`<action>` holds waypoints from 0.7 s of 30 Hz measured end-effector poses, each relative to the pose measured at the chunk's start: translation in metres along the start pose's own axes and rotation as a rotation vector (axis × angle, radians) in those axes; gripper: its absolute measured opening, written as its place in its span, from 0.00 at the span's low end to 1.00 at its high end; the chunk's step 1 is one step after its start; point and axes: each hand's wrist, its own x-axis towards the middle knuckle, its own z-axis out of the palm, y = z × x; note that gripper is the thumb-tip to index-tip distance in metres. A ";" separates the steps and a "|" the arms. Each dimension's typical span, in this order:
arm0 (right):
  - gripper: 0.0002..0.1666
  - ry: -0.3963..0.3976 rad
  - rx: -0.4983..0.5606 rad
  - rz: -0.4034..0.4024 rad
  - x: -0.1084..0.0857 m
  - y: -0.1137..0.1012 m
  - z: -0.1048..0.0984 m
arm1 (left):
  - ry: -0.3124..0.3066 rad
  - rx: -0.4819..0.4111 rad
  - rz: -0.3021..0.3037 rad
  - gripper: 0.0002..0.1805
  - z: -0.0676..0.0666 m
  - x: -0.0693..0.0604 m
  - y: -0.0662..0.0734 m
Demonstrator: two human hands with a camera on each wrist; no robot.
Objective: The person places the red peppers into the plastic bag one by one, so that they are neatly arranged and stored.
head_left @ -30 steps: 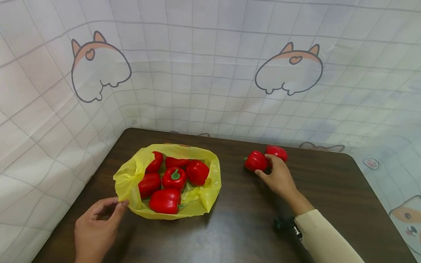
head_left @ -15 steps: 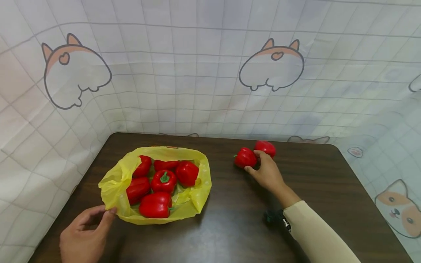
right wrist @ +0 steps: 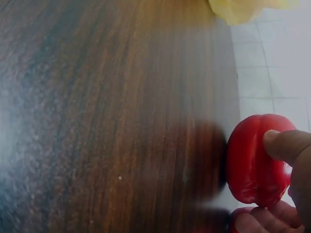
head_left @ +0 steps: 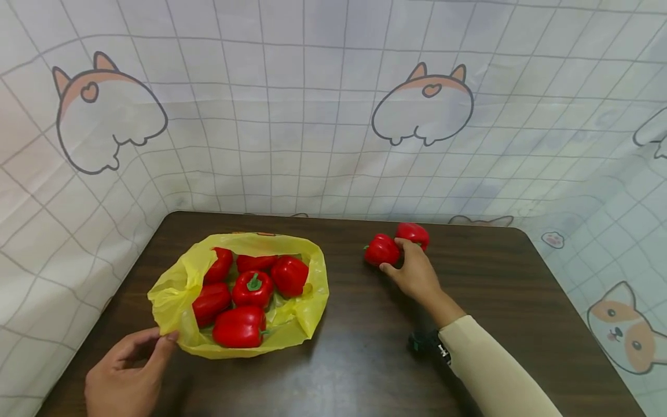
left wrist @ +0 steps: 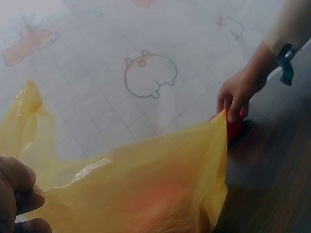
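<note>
A yellow plastic bag (head_left: 314, 307) stands with its mouth wide on the left half of the table, several red bell peppers (head_left: 239, 328) lying inside it. At the bag's near left rim, my left hand (head_left: 124, 375) pinches the plastic between thumb and finger. Far to the right, my right hand (head_left: 418, 277) grips a separate red bell pepper (head_left: 380, 251) with a green stem. In the right wrist view the thumb lies on one side of this bell pepper (right wrist: 250, 158) and the fingers on the other. Right behind that hand sits one more red bell pepper (head_left: 413, 233), partly covered by it.
Everything stands on a dark wooden table (head_left: 354, 359) with rounded far corners. A pale gridded cloth (head_left: 281, 116) with dog drawings hangs along the back and both sides. Around the right wrist is a dark strap (head_left: 429, 344).
The head view has swung to the right, so everything appears farther left. Both hands keep their holds on the bag and the bell pepper, with no clear movement over the table.
</note>
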 end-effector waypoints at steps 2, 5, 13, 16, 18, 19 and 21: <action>0.44 -0.004 -0.010 0.007 0.001 -0.001 0.001 | -0.002 0.011 -0.012 0.13 0.000 0.000 0.000; 0.45 -0.021 -0.019 0.021 0.001 -0.001 0.003 | -0.003 0.019 -0.032 0.14 -0.001 -0.001 -0.001; 0.46 -0.035 -0.009 0.032 0.005 0.000 0.002 | -0.016 -0.017 -0.001 0.13 -0.002 0.000 -0.001; 0.45 -0.032 -0.010 0.020 0.004 0.002 0.000 | -0.019 -0.022 0.034 0.12 0.000 0.000 -0.002; 0.45 -0.030 -0.011 0.011 0.004 0.003 0.000 | -0.023 -0.028 0.045 0.12 0.000 0.000 -0.002; 0.45 -0.031 -0.009 0.010 0.003 0.003 0.000 | -0.022 -0.027 0.047 0.12 0.001 0.000 -0.001; 0.44 -0.035 -0.008 -0.001 0.002 0.004 0.001 | -0.023 -0.031 0.048 0.12 0.001 0.000 -0.001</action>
